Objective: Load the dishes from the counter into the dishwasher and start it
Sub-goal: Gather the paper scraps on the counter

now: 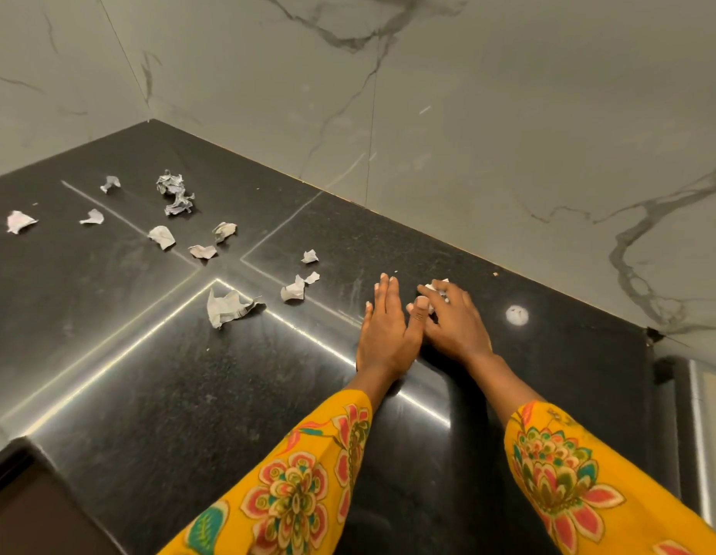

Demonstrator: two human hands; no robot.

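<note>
Dishes: we see none on this stretch of counter; what lies here is paper.
Dishwasher: we cannot find it in this view.
Right hand (454, 320): our fingers are curled over a small white crumpled paper wad (437, 289), gripping it against the counter; bits of it show past the fingertips and under the palm.
Left hand (388, 326): we have it flat on the counter just beside the right hand, fingers straight and together, holding nothing; its thumb touches the right hand's side.
Sleeves: both our forearms come up from the bottom edge in yellow floral sleeves (300, 486).
Counter (148, 394): black speckled polished stone with bright reflected lines across it, running into a corner at the upper left.
Nearest scraps: a torn white paper scrap (294, 291) lies left of our left hand, with a smaller piece (310, 256) behind it, both apart from the hands.
Larger scrap: a folded translucent white piece (227, 307) lies further left, near the middle of the counter.
Far scraps: several small white pieces (162, 236) are scattered toward the corner, along with a grey crumpled foil-like wad (175, 193); one more piece (19, 221) lies near the left edge.
White spot (517, 315): a round pale mark on the counter, to the right of our right hand; we cannot tell what it is.
Walls (488, 114): pale marble-look tiles with grey veins, meeting the counter along its back edge.
Lower left: a dark brown surface (35, 510) lies below the counter edge.
</note>
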